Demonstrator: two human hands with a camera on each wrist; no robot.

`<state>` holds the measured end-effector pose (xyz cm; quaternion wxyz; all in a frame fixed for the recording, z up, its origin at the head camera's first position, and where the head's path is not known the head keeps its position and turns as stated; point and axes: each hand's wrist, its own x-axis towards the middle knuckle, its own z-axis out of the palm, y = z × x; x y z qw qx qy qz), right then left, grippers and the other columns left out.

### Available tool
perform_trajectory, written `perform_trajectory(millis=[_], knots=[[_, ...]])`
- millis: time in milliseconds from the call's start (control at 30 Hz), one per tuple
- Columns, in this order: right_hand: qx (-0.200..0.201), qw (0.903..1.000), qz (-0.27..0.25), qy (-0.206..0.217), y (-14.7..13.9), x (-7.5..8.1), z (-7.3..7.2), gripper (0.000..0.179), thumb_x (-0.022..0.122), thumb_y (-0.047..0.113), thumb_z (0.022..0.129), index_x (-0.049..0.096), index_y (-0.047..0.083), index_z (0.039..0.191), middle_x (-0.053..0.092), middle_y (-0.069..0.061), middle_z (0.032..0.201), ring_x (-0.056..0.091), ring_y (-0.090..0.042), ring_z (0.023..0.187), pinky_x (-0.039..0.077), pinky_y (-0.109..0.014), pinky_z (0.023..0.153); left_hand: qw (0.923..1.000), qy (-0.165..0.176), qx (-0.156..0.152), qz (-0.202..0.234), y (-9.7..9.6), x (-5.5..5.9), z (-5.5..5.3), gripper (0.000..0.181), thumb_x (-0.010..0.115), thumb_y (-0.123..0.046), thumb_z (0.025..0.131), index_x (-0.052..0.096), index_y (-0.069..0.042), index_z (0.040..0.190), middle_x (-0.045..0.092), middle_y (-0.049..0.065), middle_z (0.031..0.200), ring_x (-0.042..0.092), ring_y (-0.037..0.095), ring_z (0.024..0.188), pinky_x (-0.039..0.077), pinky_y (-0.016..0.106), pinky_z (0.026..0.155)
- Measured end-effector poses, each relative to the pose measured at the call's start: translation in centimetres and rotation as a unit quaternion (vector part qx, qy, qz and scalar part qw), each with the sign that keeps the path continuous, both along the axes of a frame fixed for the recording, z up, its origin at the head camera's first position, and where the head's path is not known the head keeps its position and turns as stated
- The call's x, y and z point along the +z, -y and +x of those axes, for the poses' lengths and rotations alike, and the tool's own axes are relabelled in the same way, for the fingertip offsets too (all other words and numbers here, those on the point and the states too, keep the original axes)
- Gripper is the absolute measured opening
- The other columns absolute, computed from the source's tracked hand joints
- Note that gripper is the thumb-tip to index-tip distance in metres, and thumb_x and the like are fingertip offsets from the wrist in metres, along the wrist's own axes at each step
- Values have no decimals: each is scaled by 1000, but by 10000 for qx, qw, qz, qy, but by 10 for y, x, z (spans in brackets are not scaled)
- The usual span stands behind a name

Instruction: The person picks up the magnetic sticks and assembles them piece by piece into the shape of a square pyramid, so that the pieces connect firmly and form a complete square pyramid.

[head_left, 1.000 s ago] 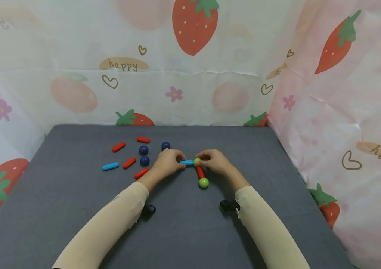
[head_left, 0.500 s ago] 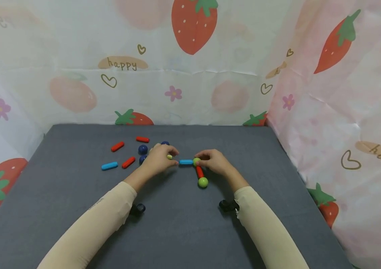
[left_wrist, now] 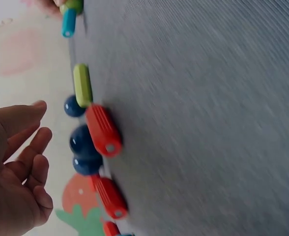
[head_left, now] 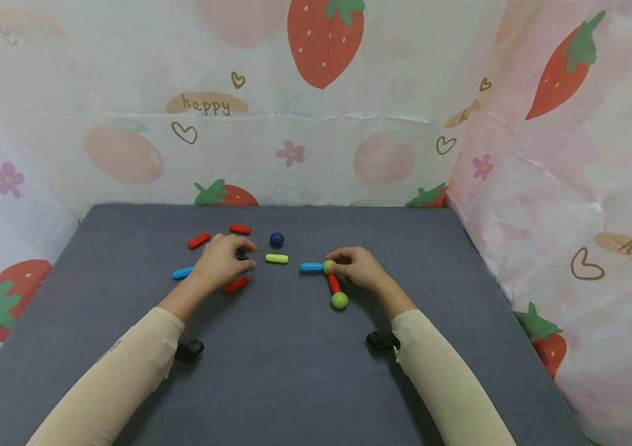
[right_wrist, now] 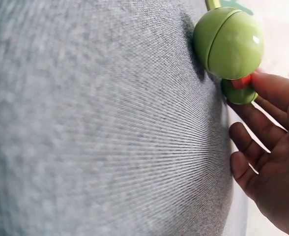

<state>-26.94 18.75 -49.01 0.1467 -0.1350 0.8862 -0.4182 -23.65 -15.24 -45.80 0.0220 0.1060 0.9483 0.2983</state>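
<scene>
My right hand (head_left: 362, 269) pinches a green ball (head_left: 328, 266) joined to a blue rod (head_left: 311, 267) pointing left and a red rod (head_left: 334, 284) pointing toward me. A second green ball (head_left: 339, 301) caps the red rod; it looms large in the right wrist view. My left hand (head_left: 220, 261) hovers over the loose pieces at left with parted fingers and nothing between them. In the left wrist view it stands apart from two dark blue balls (left_wrist: 83, 142), which it hides in the head view. A yellow-green rod (head_left: 277, 259) lies alone between the hands.
Loose red rods (head_left: 199, 241) and a blue rod (head_left: 183, 273) lie around the left hand. Another dark blue ball (head_left: 277, 240) sits farther back. The grey cloth-covered table (head_left: 288, 371) meets a strawberry-print curtain (head_left: 316, 161) behind. Each wrist wears a black camera (head_left: 190, 351).
My left hand has let go of the blue rod and moved left. The yellow-green rod, seen at its fingers half a second ago, now lies free. My right hand keeps its place.
</scene>
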Motion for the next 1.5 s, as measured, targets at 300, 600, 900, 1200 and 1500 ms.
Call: perform_trajectory(millis=[300,600,900,1200,1500], knots=[[-94,9999,14,-37,-3,-1,2,35,73,33,97,71,19,129,69,-1,127,64,-21,113,53,-41,93,9998,119,177,38,22,-13,-6,35,74,-21,96,70,-11,129,69,10,128,52,32,115,44,50,94],[-93,9999,-38,22,-3,-4,3,35,73,33,97,72,20,129,69,-1,126,64,-20,112,53,-39,91,9995,255,208,-2,28,-20,-10,37,74,-22,96,69,-12,131,69,12,129,47,34,119,38,55,102],[-109,9999,-85,4,-2,-3,4,34,73,32,97,72,20,129,70,-1,125,63,-20,111,52,-39,90,9991,403,104,-7,30,-24,-14,40,76,-23,95,68,-12,132,68,13,131,49,35,125,28,60,112],[-77,9999,-119,-62,-2,-3,7,35,74,32,96,72,18,129,70,-1,126,63,-20,115,52,-40,93,9992,303,101,-259,27,-27,-16,41,78,-28,93,70,-11,130,70,15,126,50,35,122,30,58,106],[-54,9999,-133,-59,-2,-4,6,35,73,31,97,72,17,129,70,-1,125,63,-21,113,52,-41,93,9989,253,76,-377,22,-24,-15,39,78,-28,92,73,-10,126,72,15,122,51,35,122,33,55,103]])
